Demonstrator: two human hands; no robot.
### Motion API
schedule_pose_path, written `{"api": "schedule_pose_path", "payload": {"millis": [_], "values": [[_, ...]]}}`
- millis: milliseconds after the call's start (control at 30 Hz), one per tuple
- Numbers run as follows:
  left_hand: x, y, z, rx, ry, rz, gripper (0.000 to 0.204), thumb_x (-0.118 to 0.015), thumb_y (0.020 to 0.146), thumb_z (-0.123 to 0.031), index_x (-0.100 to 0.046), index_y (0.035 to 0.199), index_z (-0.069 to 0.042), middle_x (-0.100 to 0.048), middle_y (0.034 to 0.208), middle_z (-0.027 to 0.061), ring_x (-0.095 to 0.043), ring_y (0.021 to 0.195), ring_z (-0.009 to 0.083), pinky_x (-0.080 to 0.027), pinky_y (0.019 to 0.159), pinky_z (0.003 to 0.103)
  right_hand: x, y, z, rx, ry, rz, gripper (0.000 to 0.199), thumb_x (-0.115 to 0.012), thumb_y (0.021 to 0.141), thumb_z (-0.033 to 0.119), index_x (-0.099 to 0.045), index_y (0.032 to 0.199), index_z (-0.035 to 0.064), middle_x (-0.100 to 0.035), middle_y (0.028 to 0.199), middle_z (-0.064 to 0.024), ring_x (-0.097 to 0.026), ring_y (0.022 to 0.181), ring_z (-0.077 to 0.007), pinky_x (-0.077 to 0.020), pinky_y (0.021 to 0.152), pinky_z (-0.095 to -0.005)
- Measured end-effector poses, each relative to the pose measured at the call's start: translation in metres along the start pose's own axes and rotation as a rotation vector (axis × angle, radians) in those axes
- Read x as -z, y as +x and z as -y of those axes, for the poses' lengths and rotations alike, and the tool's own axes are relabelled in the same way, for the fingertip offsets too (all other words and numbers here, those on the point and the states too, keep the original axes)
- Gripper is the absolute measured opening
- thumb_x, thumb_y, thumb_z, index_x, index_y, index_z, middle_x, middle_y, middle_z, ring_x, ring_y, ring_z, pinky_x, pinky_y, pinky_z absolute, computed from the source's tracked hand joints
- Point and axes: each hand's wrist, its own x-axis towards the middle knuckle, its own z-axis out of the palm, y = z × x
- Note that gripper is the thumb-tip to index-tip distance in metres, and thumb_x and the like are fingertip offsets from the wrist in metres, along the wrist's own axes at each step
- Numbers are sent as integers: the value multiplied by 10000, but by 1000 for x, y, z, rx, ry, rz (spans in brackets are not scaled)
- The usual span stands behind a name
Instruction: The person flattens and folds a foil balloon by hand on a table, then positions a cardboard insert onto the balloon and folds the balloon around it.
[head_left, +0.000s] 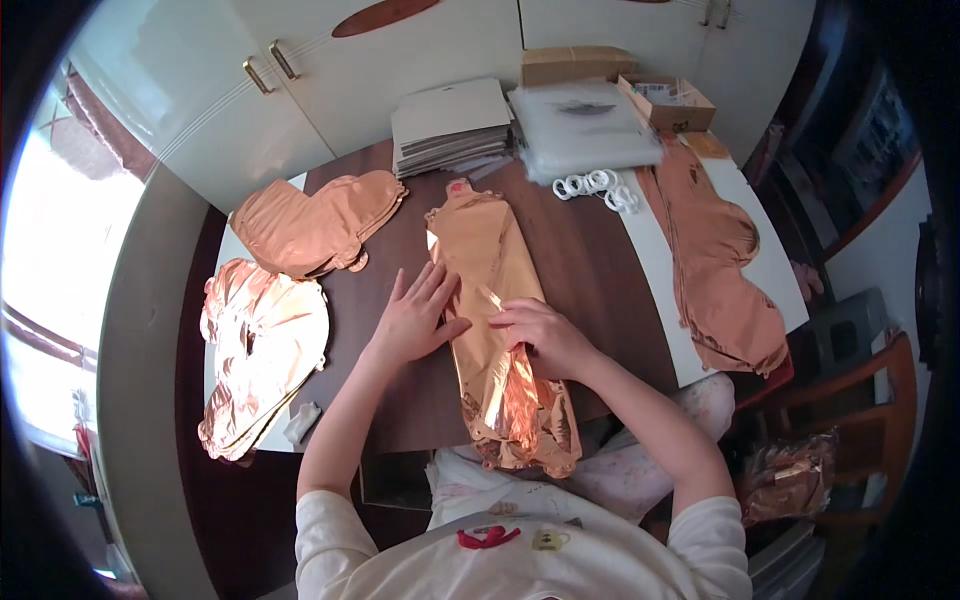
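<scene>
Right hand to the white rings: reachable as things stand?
Probably yes. Only brown tabletop shows between the right hand and the white rings, though that hand would first have to leave the copper foil.

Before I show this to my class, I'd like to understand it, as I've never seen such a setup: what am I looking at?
No machine here: a person works bare-handed, seen through a wide fisheye camera on their own head. The left hand lies spread at the edge of a long copper-coloured foil piece; the right hand curls over it, perhaps pinching a fold. On the table, similar foil shapes lie to both sides; farther back are a stack of sheets, clear plastic and white rings.
</scene>
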Motion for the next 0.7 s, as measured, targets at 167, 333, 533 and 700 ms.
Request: {"api": "schedule_pose_path", "payload": {"millis": [167, 333, 533, 700], "values": [[-3, 11, 9, 46, 22, 47, 785, -550, 817, -578, -360, 1391, -78, -349, 1445, 151, -309, 1355, 300, -217, 1061, 597, -1, -3, -2, -13, 17, -9, 162, -700, 618, 4, -600, 736, 53, -635, 1091, -87, -527, 1127, -297, -427, 967, -391], [-6, 19, 29, 86, -45, 110, 822, -534, 821, -597, -294, 1435, -106, -266, 1496, 126, -206, 1400, 290, -162, 1082, 596, -1, 0, -1, -9, 19, 11, 161, -693, 615, 0, -602, 737, 52, -658, 1025, -79, -545, 1102, -289, -428, 964, -390], [-11, 23, 40, 83, -132, 75, 867, -539, 815, -604, -246, 1453, -95, -203, 1519, 125, -142, 1414, 303, -112, 1113, 553, -2, 0, -1, 26, -21, -2, 161, -693, 617, 7, -610, 748, 52, -662, 1017, -67, -574, 1072, -250, -408, 992, -403], [-7, 17, 37, 75, -101, 99, 930, -544, 786, -646, -224, 1459, -90, -194, 1521, 132, -128, 1415, 316, -100, 1117, 548, -2, -1, -1, 12, -24, 2, 156, -689, 633, 14, -604, 756, 59, -664, 1011, -66, -583, 1072, -236, -394, 1013, -419]]}}
